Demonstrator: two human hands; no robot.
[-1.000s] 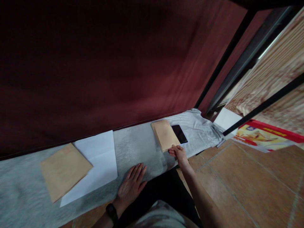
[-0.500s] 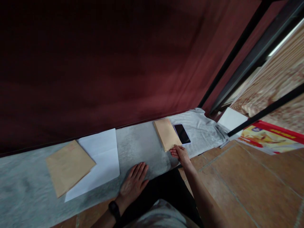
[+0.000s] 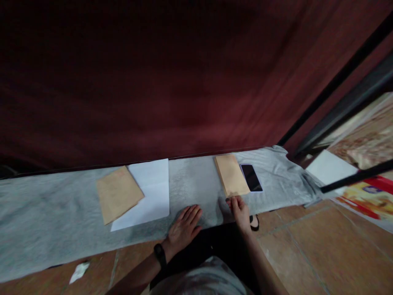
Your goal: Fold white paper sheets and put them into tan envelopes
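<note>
My left hand [image 3: 184, 226] lies flat on the grey cloth [image 3: 196, 180], fingers stretched out, with a dark band on its wrist. My right hand [image 3: 239, 209] is at the near end of a stack of brown paper envelopes [image 3: 232, 174], its fingers pinched on the edge of one; the fingertips are partly hidden. Just right of the stack lies a phone [image 3: 251, 178] with a dark screen. To the left, a brown envelope [image 3: 119, 192] rests partly over a white sheet of paper [image 3: 155, 188].
A dark red panel [image 3: 172, 90] rises behind the cloth-covered surface. On the right are black metal bars [image 3: 334, 84], a white board [image 3: 331, 168] and a colourful printed box [image 3: 368, 198]. A white scrap [image 3: 80, 272] lies on the tiled floor [image 3: 307, 246].
The view has swung left, so everything appears shifted to the right. My right hand has drawn slightly back toward me at the stack's near edge. My left hand stays flat on the cloth.
</note>
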